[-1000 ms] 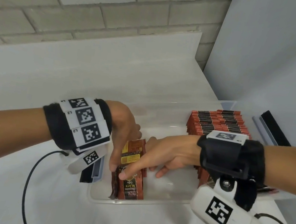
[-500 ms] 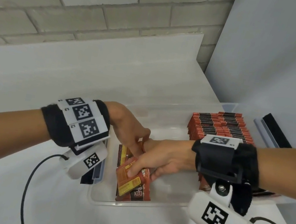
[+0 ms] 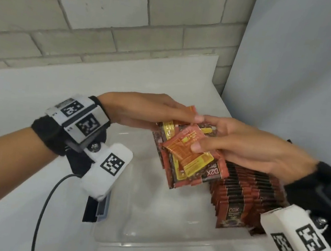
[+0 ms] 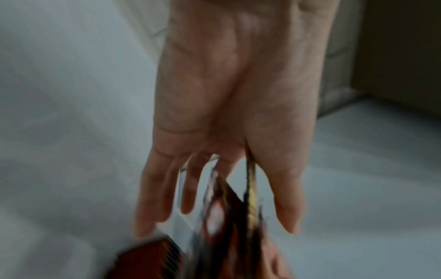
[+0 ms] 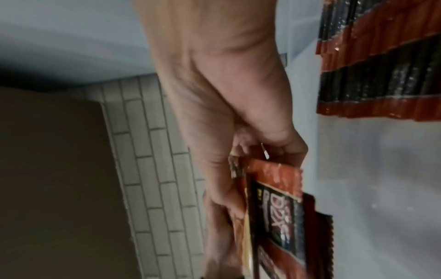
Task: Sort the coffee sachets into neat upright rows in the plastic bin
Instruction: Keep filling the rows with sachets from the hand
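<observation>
In the head view I see both hands meeting in the middle of the frame, above the plastic bin (image 3: 142,248). My left hand (image 3: 141,111) reaches from the left and pinches the top of a loose bunch of sachets (image 3: 193,161). My right hand (image 3: 243,145) grips the same bunch, thumb on the front packet. The left wrist view is blurred, so its grip looks perhaps loose. Upright rows of sachets (image 3: 244,193) stand at the bin's right side.
</observation>
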Demonstrator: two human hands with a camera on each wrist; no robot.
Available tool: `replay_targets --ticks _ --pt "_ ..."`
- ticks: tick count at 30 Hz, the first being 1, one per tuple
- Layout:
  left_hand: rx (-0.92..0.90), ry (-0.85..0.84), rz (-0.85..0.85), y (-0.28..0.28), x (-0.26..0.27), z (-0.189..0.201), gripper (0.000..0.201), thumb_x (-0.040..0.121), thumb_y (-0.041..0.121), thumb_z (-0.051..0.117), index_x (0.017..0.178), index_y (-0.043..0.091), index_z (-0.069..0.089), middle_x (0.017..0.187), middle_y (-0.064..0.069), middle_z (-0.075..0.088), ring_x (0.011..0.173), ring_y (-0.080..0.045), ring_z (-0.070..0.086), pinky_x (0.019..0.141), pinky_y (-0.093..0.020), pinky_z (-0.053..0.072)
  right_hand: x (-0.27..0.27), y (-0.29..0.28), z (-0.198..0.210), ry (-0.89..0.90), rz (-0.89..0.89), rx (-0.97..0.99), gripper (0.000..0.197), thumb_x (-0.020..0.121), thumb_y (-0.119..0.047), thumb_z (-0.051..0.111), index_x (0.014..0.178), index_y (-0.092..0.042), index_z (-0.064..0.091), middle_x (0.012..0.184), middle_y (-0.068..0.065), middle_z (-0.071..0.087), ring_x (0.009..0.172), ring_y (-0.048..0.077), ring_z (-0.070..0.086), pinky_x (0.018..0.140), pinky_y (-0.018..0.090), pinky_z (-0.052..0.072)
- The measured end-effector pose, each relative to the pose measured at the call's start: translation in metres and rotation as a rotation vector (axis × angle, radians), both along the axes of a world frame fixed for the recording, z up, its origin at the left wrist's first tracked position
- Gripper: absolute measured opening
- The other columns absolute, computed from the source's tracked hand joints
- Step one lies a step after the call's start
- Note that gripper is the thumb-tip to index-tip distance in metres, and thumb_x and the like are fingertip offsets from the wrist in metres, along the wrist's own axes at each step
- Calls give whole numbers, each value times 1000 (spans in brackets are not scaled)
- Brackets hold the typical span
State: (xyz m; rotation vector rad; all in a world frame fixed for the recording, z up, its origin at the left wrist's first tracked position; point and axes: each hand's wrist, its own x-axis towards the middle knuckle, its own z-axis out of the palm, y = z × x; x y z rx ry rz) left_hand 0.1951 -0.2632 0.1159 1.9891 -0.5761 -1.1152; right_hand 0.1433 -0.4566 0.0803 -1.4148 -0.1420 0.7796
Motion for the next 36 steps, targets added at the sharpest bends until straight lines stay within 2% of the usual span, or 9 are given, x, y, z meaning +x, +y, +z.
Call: replay_targets --ticks 2,5,8,15,19,23,26,30,36 --pt "-134 153 108 -7 -2 -4 42 82 49 49 108 19 63 103 -3 73 96 -17 68 87 -33 55 5 -7 3 -34 -99 32 49 78 -3 73 124 -9 55 114 17 69 102 27 68 86 35 57" --pt "-332 333 201 -19 -4 -9 43 84 43 50 116 16 60 108 -14 70 97 -30 68 83 -50 55 15 -12 7 -137 -279 -4 48 72 -11 74 117 -12 56 104 14 70 90 25 71 77 37 59" --pt "-546 476 296 -25 -2 -16 37 87 26 54 121 10 58 119 -21 64 108 -40 61 86 -65 48 21 -11 8 -268 -399 -39 33 85 -7 65 114 -18 55 95 8 70 82 20 71 71 34 58" --pt "-833 633 381 -37 3 -39 38 87 15 56 124 5 56 124 -22 59 118 -45 54 88 -76 37 28 -5 -2 -435 -503 -100 20 99 -12 46 112 -25 53 101 2 67 83 11 69 69 27 57" --pt "-888 643 319 -44 5 -48 42 92 21 53 131 6 52 129 -25 54 114 -51 53 86 -66 47 30 -1 -6 -442 -531 -68 19 101 -18 42 117 -24 49 103 1 66 84 9 70 70 28 58" --pt "-942 544 343 -48 2 -53 30 90 17 50 112 10 68 115 -19 65 100 -42 65 78 -49 57 31 -4 -8 -547 -496 -100 42 87 -39 56 123 -24 43 113 -2 63 97 10 68 78 25 57" --pt "-984 470 387 -42 5 -61 33 92 11 50 124 7 58 120 -24 61 102 -45 63 82 -49 56 34 -11 -11 -555 -502 -147 53 79 -40 63 125 -22 43 112 -6 65 99 5 67 79 20 55" --pt "-1013 431 455 -40 9 -64 35 90 10 49 124 4 55 118 -29 60 99 -46 63 92 -52 49 38 -19 -17 -504 -525 -168 44 80 -44 62 118 -22 56 103 -9 72 96 3 67 80 14 51" --pt "-960 240 653 -44 13 -66 43 85 1 60 128 3 55 123 -22 61 104 -37 63 77 -49 57 38 -24 -16 -466 -540 -117 37 78 -30 68 112 -16 63 91 -9 74 85 4 70 70 12 51"
